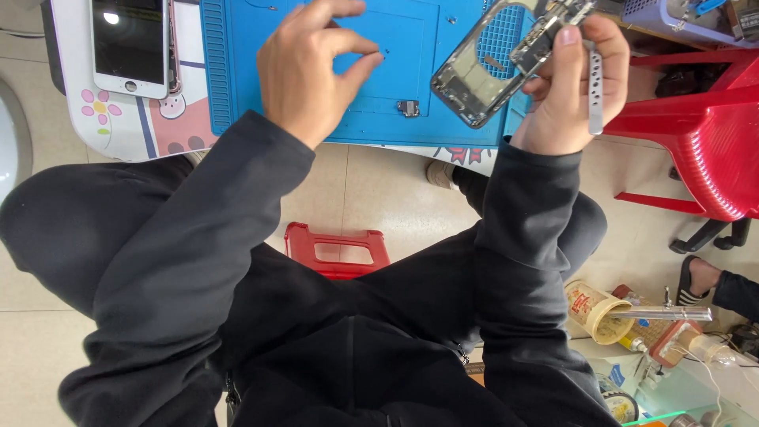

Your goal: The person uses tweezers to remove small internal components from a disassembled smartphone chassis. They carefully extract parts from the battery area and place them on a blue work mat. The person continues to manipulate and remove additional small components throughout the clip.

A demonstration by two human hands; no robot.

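The right hand (565, 87) holds an opened phone frame (482, 75) tilted above the blue mat (237, 79) on the tabletop. The left hand (304, 67) pinches thumb and fingers almost together; whether something tiny is between them, I cannot tell. This looks like small-part disassembly, needing fine placement.

table (126, 130) | blue mat (261, 79) | white phone (130, 43) | small metal part (409, 108)

Head view — steeply downward, close.

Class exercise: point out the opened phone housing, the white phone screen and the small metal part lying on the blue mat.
opened phone housing (474, 83), head view, on its exposed inner frame.
white phone screen (129, 39), head view, on its dark glass.
small metal part (409, 108), head view, on its middle.
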